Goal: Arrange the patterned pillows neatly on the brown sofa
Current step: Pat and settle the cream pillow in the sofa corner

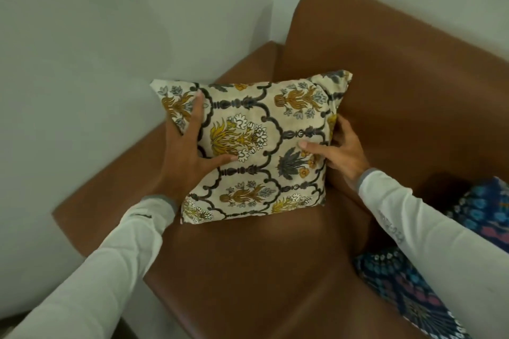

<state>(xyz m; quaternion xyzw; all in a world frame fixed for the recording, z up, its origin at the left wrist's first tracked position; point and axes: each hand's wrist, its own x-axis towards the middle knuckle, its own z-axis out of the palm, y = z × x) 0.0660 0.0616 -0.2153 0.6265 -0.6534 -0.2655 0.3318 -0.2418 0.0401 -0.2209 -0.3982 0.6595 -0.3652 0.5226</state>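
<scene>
Both hands, left hand (187,151) and right hand (337,154), clasp the cream pillow (256,146) by its sides on the sofa (275,270): soft, light, probably squashy.

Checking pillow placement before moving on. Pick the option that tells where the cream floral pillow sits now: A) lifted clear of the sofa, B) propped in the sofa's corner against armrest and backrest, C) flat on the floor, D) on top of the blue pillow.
B: the cream floral pillow stands on the brown sofa seat, leaning into its corner, with the left hand and right hand on its two sides.
</scene>
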